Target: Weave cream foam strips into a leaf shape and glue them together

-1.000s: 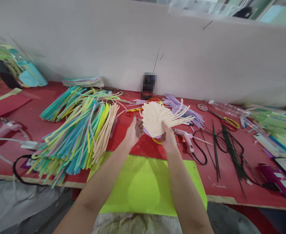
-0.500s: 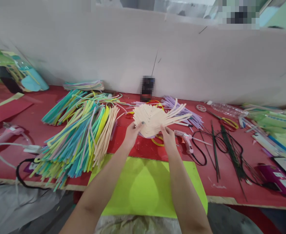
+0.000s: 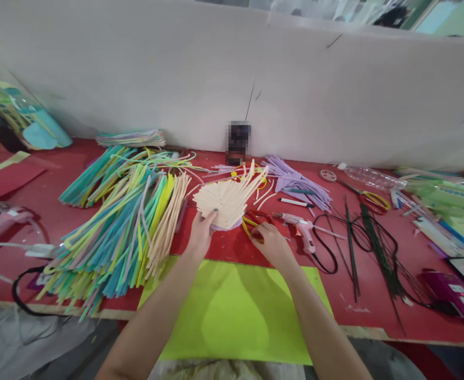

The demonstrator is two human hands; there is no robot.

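Observation:
My left hand (image 3: 202, 228) grips the lower left edge of a fan-like piece of cream strips (image 3: 220, 203), laid side by side in a slanting pattern. The strips' loose ends spread up to the right, and a bit of purple shows beneath the piece. To the right, my right hand (image 3: 267, 240) has its fingers curled at the yellow loop handles of scissors (image 3: 248, 226); the blades are hidden. A pink glue gun (image 3: 305, 232) lies just right of that hand. Behind the cream piece are a few short cream offcuts (image 3: 266, 200).
Bundles of coloured pipe cleaners (image 3: 113, 232) cover the left, and purple ones (image 3: 295, 182) lie behind. A yellow-green mat (image 3: 232, 311) lies in front. At right are more scissors (image 3: 374, 200), dark green wires (image 3: 380, 253), cords and a plastic bottle (image 3: 372, 177). A white partition (image 3: 176, 79) stands behind.
My right hand has let go of the cream piece and moved down to the scissors handles. My left hand has carried the piece a little left, its loose ends now pointing more upward.

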